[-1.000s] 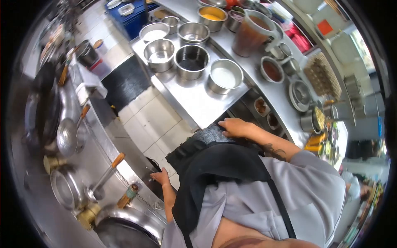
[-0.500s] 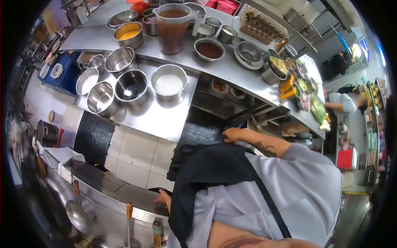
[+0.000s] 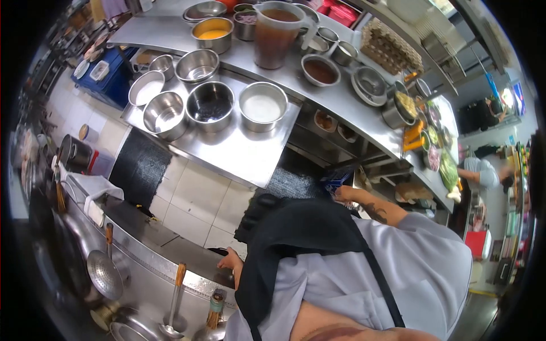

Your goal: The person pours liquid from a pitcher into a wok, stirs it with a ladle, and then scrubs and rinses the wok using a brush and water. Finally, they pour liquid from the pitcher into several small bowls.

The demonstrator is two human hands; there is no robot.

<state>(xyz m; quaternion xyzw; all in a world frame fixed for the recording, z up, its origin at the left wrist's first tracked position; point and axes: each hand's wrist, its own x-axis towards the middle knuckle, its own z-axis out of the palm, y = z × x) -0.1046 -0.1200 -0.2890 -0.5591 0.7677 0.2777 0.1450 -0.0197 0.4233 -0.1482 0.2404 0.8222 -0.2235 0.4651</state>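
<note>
My left hand (image 3: 230, 260) is held low at the steel cooking range, beside the dark rim of a pan (image 3: 218, 250). Its fingers are apart and hold nothing. On the other side of my black apron (image 3: 301, 224), my right hand (image 3: 345, 194) reaches down below the counter, close against a blue crate (image 3: 335, 181). The fingers of that hand are curled; what they grip, if anything, I cannot tell.
A low steel table (image 3: 227, 153) bears several steel pots. Behind it, the counter (image 3: 364, 108) carries a jug of brown liquid (image 3: 276, 42), sauce bowls and egg trays (image 3: 392, 45). A skimmer (image 3: 105, 274) and ladle (image 3: 177, 295) lie on the range. A person (image 3: 480, 170) stands far right.
My view has turned, so the counter and pots sit farther right. My right hand has shifted rightward, staying near the crate. My left hand has moved slightly up and right in view.
</note>
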